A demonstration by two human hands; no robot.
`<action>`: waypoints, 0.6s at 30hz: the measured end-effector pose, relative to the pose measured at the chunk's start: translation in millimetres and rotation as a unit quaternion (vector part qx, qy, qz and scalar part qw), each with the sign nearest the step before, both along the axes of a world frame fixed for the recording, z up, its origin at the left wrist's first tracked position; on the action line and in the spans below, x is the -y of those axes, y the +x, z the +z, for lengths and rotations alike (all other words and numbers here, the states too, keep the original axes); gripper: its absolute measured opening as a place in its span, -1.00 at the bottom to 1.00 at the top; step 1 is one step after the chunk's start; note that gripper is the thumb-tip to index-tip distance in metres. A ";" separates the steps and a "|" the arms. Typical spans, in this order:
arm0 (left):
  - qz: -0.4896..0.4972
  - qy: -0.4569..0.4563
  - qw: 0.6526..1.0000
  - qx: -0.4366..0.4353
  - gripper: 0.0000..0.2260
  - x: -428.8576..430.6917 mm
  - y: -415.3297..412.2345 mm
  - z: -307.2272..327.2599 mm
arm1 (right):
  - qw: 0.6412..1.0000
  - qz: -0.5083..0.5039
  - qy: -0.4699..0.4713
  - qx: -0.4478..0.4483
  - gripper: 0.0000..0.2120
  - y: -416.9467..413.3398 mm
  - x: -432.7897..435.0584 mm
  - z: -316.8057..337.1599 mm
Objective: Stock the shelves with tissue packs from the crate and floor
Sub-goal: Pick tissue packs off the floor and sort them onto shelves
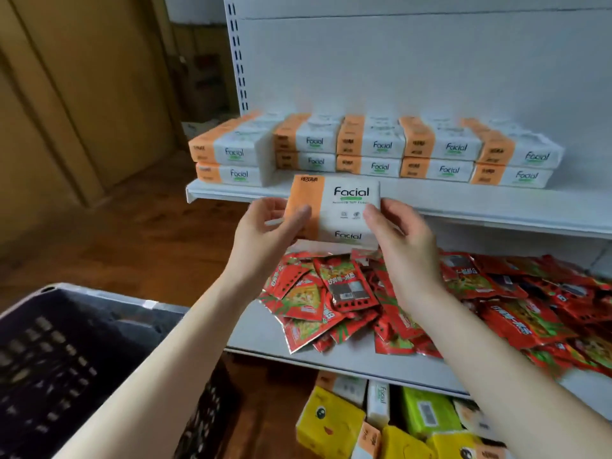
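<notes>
At the far left stands one dark slatted crate (49, 293). The left hand (265, 233) pinches the orange end of a single tissue pack (337, 207), thumb on top and fingers underneath. The right hand (404, 243) pinches the white end the same way. The pack is held in the air, just in front of the lip of the upper shelf (430, 200).

The pack looks light and soft. Its film wrap is probably slick and would dent under a hard squeeze, so the short ends are the sensible places to hold it.

On that shelf the stocked packs (381, 150) show ten front faces: five columns, each two high. Any rows behind are too blurred to count.

Below lies a heap of red snack sachets (347, 286), too many and too overlapped to count. At the lower right, the floor packs (331, 422) number at least six, in yellow, green and white-and-orange.
</notes>
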State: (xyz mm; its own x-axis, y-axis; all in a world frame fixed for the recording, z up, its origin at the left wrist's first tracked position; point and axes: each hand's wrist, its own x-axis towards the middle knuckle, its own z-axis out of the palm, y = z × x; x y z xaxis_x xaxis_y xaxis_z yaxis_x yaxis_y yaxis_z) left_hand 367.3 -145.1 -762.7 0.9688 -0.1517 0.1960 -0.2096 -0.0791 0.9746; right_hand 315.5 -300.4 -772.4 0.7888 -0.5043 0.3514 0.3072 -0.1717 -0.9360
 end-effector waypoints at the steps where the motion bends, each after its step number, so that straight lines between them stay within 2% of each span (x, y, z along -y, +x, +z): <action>1: -0.011 0.017 1.000 0.013 -0.63 -3.1 8.1 4.2 | 1.000 0.015 -0.021 -0.010 -0.94 9.8 -0.3 8.4; 3: -0.015 0.075 0.995 0.057 -0.62 -6.5 24.4 10.0 | 0.995 0.050 -0.074 -0.042 -0.84 26.9 -0.6 23.5; 5: 0.028 0.148 0.982 0.111 -0.64 -6.5 39.2 12.3 | 0.983 0.056 -0.156 -0.085 -0.69 42.3 0.1 33.0; 9: 0.128 0.167 0.970 0.122 -0.72 -1.5 60.4 5.6 | 0.942 -0.003 -0.301 -0.146 -0.60 66.0 2.7 36.5; 14: 0.201 0.178 0.949 0.164 -0.89 2.6 66.5 -10.7 | 0.932 -0.045 -0.338 -0.125 -0.61 84.6 -0.4 27.1; 18: 0.182 0.193 0.942 0.207 -0.85 7.7 71.8 -20.6 | 0.940 -0.069 -0.319 -0.101 -0.69 99.3 -3.0 19.5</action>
State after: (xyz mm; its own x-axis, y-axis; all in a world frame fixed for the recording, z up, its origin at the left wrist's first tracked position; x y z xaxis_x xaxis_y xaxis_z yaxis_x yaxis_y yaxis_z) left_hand 439.1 -152.8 -783.3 0.8236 0.0376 0.5659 -0.4553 -0.5512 0.6992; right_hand 414.9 -297.4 -752.9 0.8145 -0.3442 0.4670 0.0673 -0.7435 -0.6653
